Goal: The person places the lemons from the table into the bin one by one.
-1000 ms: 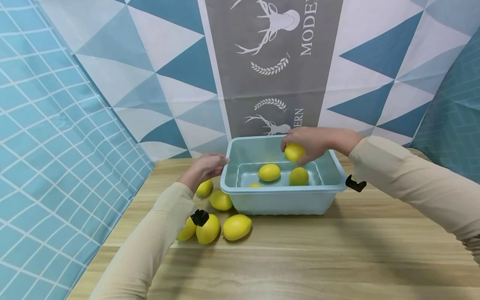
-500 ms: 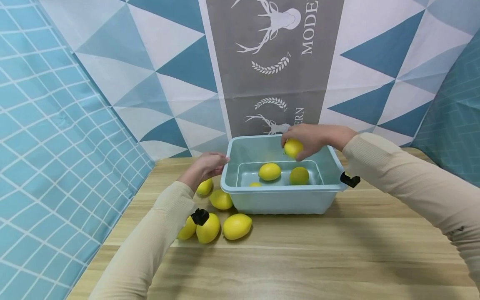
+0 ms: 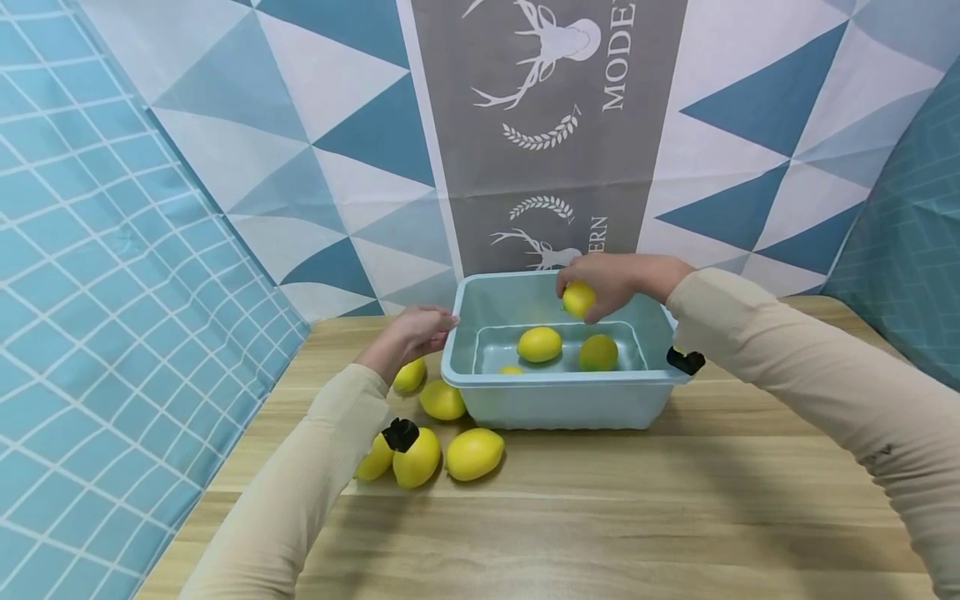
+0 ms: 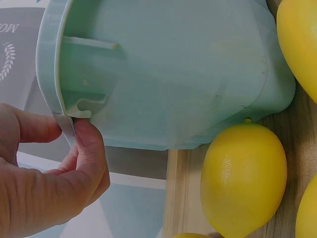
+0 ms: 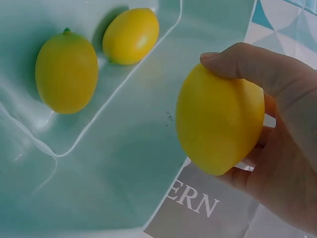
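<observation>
A pale blue-green plastic bin (image 3: 555,403) stands on the table. My left hand (image 3: 415,330) pinches the bin's left rim between thumb and fingers, as the left wrist view shows closely. Over the bin's back right part, my right hand (image 3: 609,282) grips a lemon (image 5: 220,119), thumb on one side and fingers on the other. Inside the bin lie a lemon (image 3: 539,344), a darker lemon (image 3: 597,353), and a third lemon (image 3: 511,369) mostly hidden by the front wall.
Several lemons lie on the wooden table left of the bin, among them a lemon (image 3: 474,454) in front and a lemon (image 4: 243,179) close to the bin's wall. A patterned cloth (image 3: 555,150) hangs behind; a tiled blue cloth (image 3: 127,275) hangs at left.
My right hand, holding the lemon, rises a little, then lowers slightly and shifts a bit left over the bin. The left hand stays on the rim.
</observation>
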Demonstrator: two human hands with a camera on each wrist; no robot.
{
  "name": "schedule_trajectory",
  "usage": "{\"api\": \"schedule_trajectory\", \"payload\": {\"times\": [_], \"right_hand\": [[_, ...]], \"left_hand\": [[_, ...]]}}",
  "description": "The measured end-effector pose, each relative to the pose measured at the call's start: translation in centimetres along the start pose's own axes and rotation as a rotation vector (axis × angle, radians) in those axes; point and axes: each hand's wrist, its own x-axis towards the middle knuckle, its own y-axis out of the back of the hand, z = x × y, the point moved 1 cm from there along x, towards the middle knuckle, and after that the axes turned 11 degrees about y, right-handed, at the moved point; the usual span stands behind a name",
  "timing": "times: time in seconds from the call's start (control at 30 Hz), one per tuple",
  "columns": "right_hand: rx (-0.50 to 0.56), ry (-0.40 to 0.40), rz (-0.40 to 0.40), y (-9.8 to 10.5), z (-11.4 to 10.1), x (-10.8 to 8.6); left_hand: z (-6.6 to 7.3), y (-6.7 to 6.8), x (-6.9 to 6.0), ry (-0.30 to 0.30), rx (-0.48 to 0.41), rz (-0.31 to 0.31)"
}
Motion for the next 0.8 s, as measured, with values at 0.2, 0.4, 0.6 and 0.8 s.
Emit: {"api": "schedule_trajectory", "payload": {"times": [0.2,0.4,0.6,0.8], "right_hand": [[0.01,-0.03,-0.034,-0.2,0.0,0.3],[-0.008,-0.067,-0.038,0.3,0.1,-0.1],[-0.019,-0.107,-0.046,0.4,0.7,-1.8],[0.012,-0.127,-0.004,-0.1,1.9,-4.1]], "left_hand": [[-0.1,0.0,0.1,-0.004,-0.01,-0.008],[-0.1,0.1,0.1,-0.01,-0.007,-0.006],[0.0,0.1,-0.1,-0.011,-0.003,-0.002],[-0.1,0.1,0.0,-0.011,-0.015,-0.01]]}}
